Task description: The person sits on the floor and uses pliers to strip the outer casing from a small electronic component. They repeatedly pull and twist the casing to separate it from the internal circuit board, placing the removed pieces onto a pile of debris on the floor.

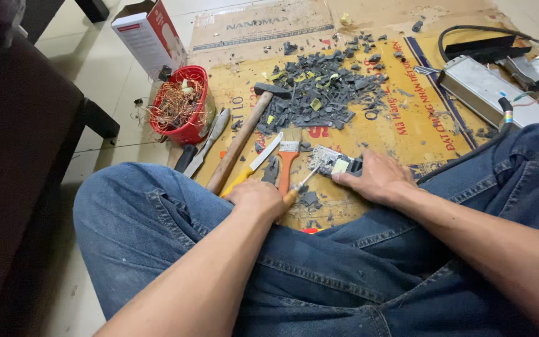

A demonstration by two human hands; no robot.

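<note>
A screwdriver (301,185) is gripped in the closed left hand (258,201), its tip set against a small circuit board (332,162) lying on the cardboard (419,125) just beyond the knees. The board is pinned flat by the right hand (378,178), fingers spread and pressed on its near right edge. Because those fingers lie close to the tip, a slip under prying force could drive the blade into them. The board could also snap and fragments be thrown, as the grey plastic shards (325,87) farther off suggest. A knife (258,163), brush (288,156) and hammer (241,140) lie to the left; the knife could be caught by the left wrist, though its edge cannot be clearly made out
</note>
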